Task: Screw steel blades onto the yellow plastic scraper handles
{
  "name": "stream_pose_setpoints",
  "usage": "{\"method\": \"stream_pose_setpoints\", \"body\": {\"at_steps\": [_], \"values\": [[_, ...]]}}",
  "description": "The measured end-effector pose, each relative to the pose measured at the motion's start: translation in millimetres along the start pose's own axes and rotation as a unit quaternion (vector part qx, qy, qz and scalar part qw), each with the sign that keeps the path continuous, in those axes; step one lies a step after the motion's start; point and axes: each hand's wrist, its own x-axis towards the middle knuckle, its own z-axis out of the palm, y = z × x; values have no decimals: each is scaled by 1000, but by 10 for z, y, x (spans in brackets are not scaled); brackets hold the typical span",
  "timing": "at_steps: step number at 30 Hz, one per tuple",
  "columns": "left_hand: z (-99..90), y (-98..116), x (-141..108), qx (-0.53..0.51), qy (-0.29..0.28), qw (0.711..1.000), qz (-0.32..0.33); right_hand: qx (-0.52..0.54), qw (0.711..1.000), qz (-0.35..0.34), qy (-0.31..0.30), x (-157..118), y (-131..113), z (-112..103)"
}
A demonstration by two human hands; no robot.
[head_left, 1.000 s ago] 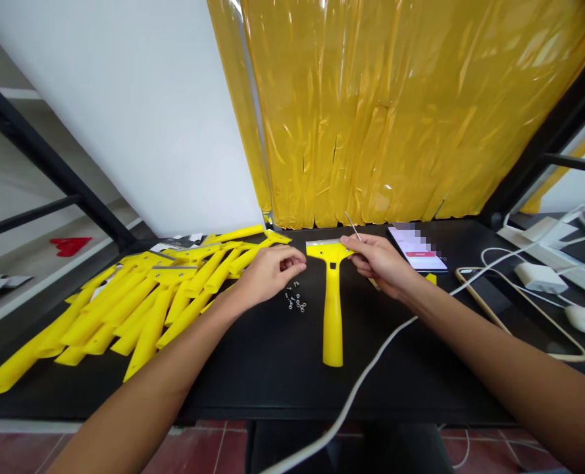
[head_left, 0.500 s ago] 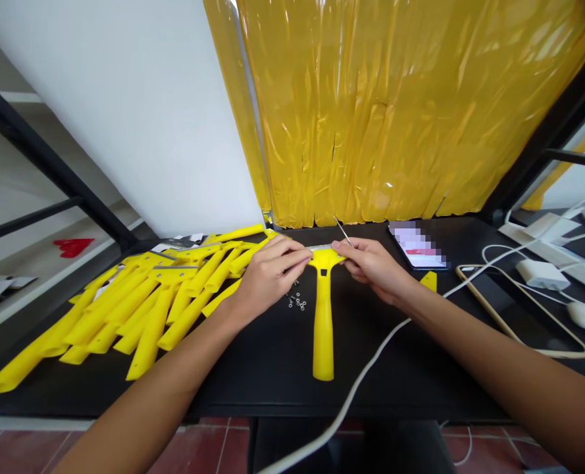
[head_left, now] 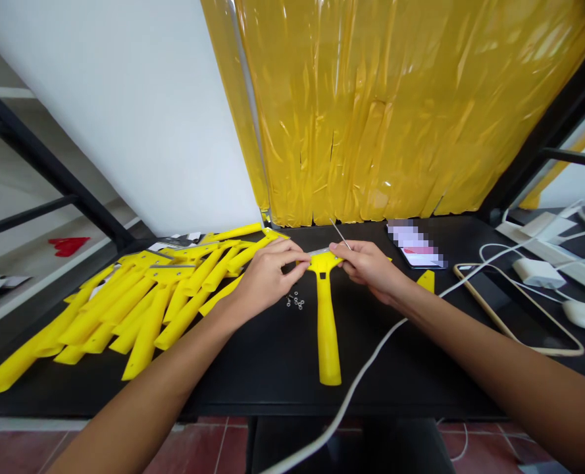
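A yellow T-shaped scraper [head_left: 328,322] lies in front of me with its long handle toward the table's front edge. Along its head runs a grey metal strip [head_left: 318,251]. My left hand [head_left: 275,270] pinches the left end of the head between thumb and fingers. At the right end, my right hand [head_left: 366,263] is closed on the head, thumb on top. It also holds a thin metal rod [head_left: 340,234], whose far end points up and left; the rest is hidden in the palm. Small metal nuts [head_left: 296,300] lie beside the handle, below my left fingers.
Many similar yellow scrapers [head_left: 139,296] are piled at left. To the right are a lit phone [head_left: 413,245], a yellow piece [head_left: 426,282], a tan-framed tablet-like device [head_left: 524,316], a white charger [head_left: 539,272] and a power strip. A white cable [head_left: 371,365] crosses the table's front.
The lower end of the scraper handle has swung a little to the right. Both hands keep their hold on the head, and the rod now leans further left.
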Motion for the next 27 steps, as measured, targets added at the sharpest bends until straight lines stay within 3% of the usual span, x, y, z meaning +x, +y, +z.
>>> {"method": "stream_pose_setpoints", "body": {"at_steps": [11,18,24,27], "values": [[-15,10,10,-120,-71,977,-162,-10,1000,-22,-11,2,21,25],[-10,23,-5,-116,-66,982,-131,1,1000,-12,-14,-15,10,43],[-29,8,-4,-158,-96,968,-169,18,1000,5,-12,-20,-9,79],[-46,1,7,-160,-96,970,-156,26,1000,4,-12,-27,-12,68]]}}
